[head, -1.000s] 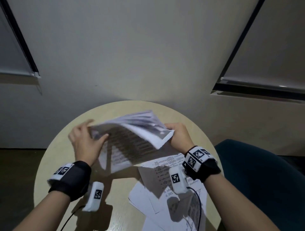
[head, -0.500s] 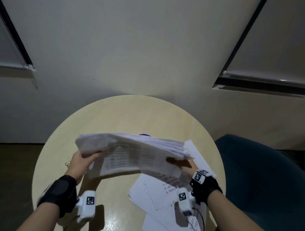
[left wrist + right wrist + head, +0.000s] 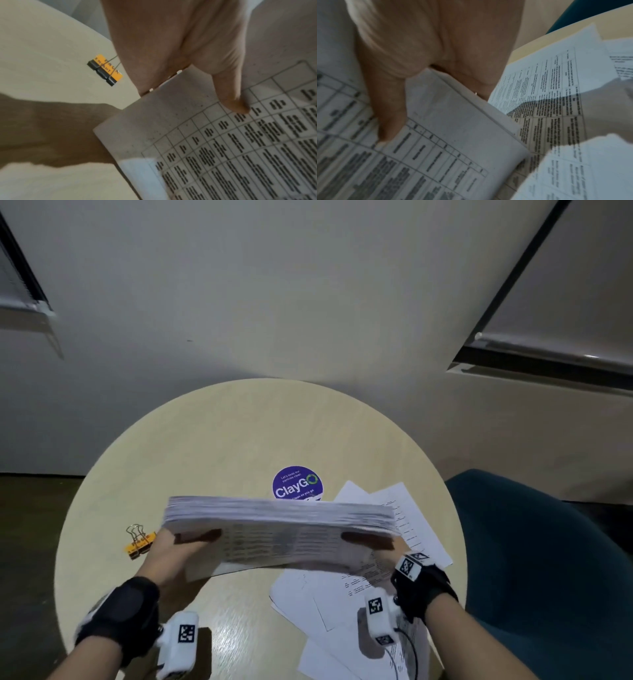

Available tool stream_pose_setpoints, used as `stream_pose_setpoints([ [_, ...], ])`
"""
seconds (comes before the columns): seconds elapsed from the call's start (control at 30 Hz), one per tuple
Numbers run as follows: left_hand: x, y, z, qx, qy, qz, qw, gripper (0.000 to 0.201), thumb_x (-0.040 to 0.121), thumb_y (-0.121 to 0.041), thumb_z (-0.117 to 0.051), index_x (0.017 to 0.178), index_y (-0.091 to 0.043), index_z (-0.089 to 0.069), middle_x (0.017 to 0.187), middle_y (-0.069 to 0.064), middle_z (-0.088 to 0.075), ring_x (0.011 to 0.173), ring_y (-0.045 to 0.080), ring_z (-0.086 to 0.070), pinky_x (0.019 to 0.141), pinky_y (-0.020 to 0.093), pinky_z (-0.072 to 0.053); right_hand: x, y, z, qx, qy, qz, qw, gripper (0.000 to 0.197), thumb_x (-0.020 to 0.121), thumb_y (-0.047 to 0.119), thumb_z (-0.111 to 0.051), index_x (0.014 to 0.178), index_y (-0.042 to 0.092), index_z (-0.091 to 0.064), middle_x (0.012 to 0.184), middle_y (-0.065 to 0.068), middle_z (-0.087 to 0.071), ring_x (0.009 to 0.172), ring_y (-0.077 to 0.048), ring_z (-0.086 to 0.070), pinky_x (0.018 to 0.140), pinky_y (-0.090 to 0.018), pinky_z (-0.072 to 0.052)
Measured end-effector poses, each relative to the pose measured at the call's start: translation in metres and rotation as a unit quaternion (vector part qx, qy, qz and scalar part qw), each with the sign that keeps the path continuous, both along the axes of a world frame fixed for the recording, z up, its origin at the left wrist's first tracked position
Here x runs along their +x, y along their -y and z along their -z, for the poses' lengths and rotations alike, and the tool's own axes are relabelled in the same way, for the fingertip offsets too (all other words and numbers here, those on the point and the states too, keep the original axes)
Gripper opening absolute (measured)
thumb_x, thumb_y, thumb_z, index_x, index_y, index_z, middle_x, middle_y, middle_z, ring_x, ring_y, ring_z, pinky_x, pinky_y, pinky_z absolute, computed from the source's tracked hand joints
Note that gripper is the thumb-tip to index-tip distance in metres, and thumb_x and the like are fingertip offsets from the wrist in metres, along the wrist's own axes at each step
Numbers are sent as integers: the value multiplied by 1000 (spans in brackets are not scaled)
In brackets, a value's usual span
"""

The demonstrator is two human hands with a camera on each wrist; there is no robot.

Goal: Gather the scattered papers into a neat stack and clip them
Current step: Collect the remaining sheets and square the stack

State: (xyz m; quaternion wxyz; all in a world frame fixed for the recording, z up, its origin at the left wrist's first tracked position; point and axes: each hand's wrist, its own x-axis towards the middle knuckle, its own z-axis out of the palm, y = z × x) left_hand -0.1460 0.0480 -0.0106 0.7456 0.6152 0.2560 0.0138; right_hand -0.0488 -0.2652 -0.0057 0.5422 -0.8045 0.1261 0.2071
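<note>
I hold a thick stack of printed papers (image 3: 281, 529) flat above the round table, its squared edge facing away from me. My left hand (image 3: 181, 547) grips its left end with the thumb (image 3: 229, 97) on the top sheet (image 3: 223, 148). At the other end, my right hand (image 3: 375, 544) grips the stack (image 3: 440, 148), its thumb (image 3: 388, 108) also on top. An orange and black binder clip (image 3: 138, 542) lies on the table just left of my left hand, and the left wrist view shows the clip (image 3: 105, 70) too. Loose printed sheets (image 3: 407, 508) lie under and right of the stack.
More loose sheets (image 3: 329, 604) overlap near the table's front right edge, and the right wrist view shows such sheets (image 3: 556, 94). A purple round sticker (image 3: 297, 483) sits mid-table. The light wooden table (image 3: 222, 446) stands against a wall. A dark teal chair (image 3: 534, 559) is to the right.
The stack was raised and fanned loose a second ago. Both hands have brought it down toward me and levelled it, with its sheets now pressed together. The clip and sticker are uncovered.
</note>
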Motion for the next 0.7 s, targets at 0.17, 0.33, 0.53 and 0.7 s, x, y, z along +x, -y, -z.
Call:
stream_pose_setpoints([
  [0.17,8,2,2,18,-6,-9,1000,21,81,7,-65,94,-9,-63,67,-2,-74,69,10,-72,49,18,-53,-2,-21,-4,73,83,29,993,28,71,3,-81,93,18,-72,95,-5,-76,87,-18,-71,82,-36,-58],
  [0.33,19,-11,11,57,11,-27,998,23,79,-8,-74,97,-19,-66,95,2,-71,97,28,-67,89,42,-53,-1,-28,-15,96,141,52,984,30,75,7,-78,100,23,-71,94,8,-74,82,3,-69,71,-15,-55],
  [0.53,5,-9,35,80,-22,18,996,33,76,-13,-78,105,-19,-66,103,4,-72,101,24,-67,92,39,-50,-15,-30,-16,125,44,23,991,34,74,-12,-73,96,12,-64,87,-3,-68,65,1,-69,55,-18,-57],
  [0.7,4,-6,43,81,-14,-20,996,33,79,-10,-76,107,-17,-62,103,6,-70,101,26,-65,90,40,-50,9,-24,-17,46,138,12,989,37,65,-6,-82,96,11,-73,96,-7,-75,95,-20,-70,84,-34,-56],
])
